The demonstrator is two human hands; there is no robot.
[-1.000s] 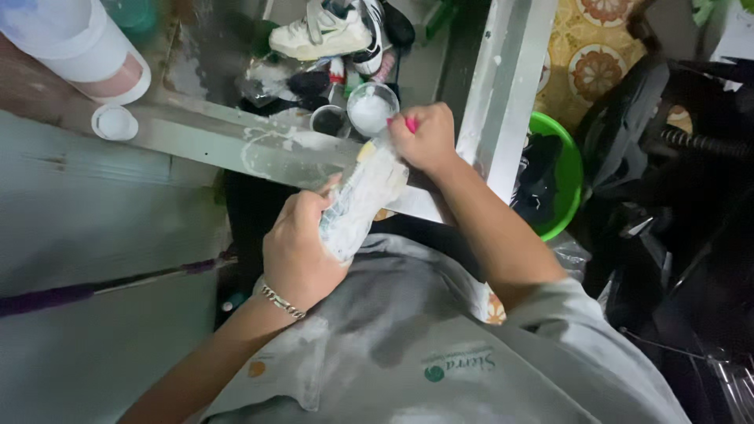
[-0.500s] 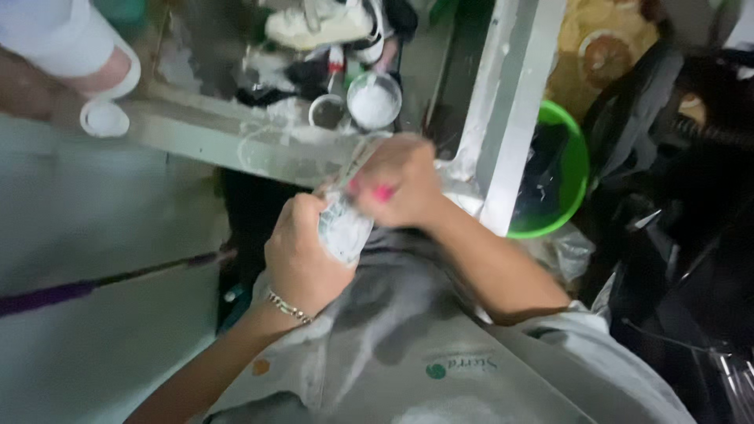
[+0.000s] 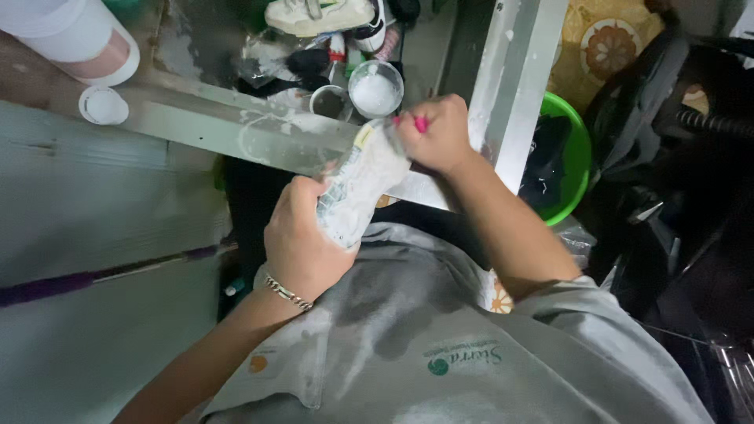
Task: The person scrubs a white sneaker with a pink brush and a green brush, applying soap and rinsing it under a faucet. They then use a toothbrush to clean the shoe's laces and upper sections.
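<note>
The person is holding a long white-smeared plastic packet with a bit of yellow at its upper end (image 3: 357, 184) in both hands, above the lap of a grey shirt (image 3: 408, 330). The left hand (image 3: 302, 239), with a thin chain bracelet (image 3: 287, 293) at the wrist, is wrapped around the packet's lower end, fingers curled shut on it. The right hand (image 3: 436, 133), with pink-painted nails, is pinched closed on the packet's upper end, so the packet runs tilted between the 2 grips, low at the left and high at the right.

Just beyond the right-hand grip stands a small round clear cup holding white powder (image 3: 375, 88), and touching it on its left is a second, darker small cup (image 3: 328, 100). Both stand at the far edge of a pale, paint-spattered metal frame (image 3: 236, 129) that passes under the packet. Further past the cups lies a cream and black sports shoe (image 3: 330, 16).

To the right of the right forearm sits a bright green plastic basin with dark contents (image 3: 577, 149). Well away to the left of the left-hand grip lies a small white round lid (image 3: 104, 105), beside a large white cylinder with a pinkish rim (image 3: 71, 39).
</note>
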